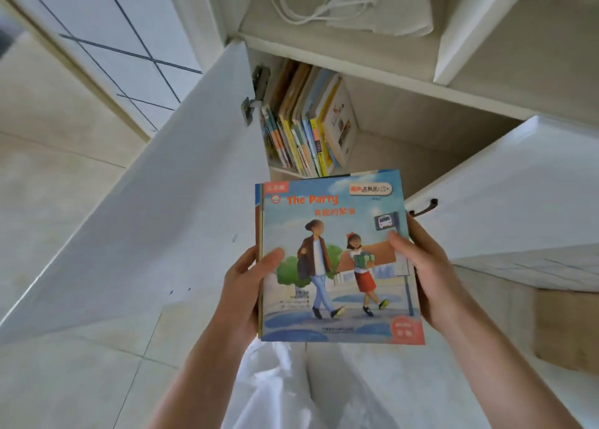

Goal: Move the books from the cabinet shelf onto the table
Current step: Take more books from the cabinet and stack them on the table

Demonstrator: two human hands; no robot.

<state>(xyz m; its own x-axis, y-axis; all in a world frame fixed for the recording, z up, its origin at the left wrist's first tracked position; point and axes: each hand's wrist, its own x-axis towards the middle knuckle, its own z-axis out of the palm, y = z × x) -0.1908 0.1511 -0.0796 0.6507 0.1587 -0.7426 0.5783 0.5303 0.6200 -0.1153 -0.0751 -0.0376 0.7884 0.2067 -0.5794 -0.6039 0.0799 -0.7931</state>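
Stack (337, 256) of thin books held flat, clear of the shelf (405, 149), left hand (246, 286) and right hand (424, 266) clamping opposite edges, thumbs on top. Best kept level and squeezed evenly so none slip. More books (304, 127) left on the shelf. No tabletop in view.

I'm looking down into the cabinet: its lower shelf (405, 156) carries a row of books (304, 130) standing on edge, packed to the left side and leaning, the outermost one tilted against the rest. The upper shelf (259, 23) carries a pale folded cloth (389, 23) with a white cord (311, 10) looped on it. Pale floor tiles (64, 201) lie below.
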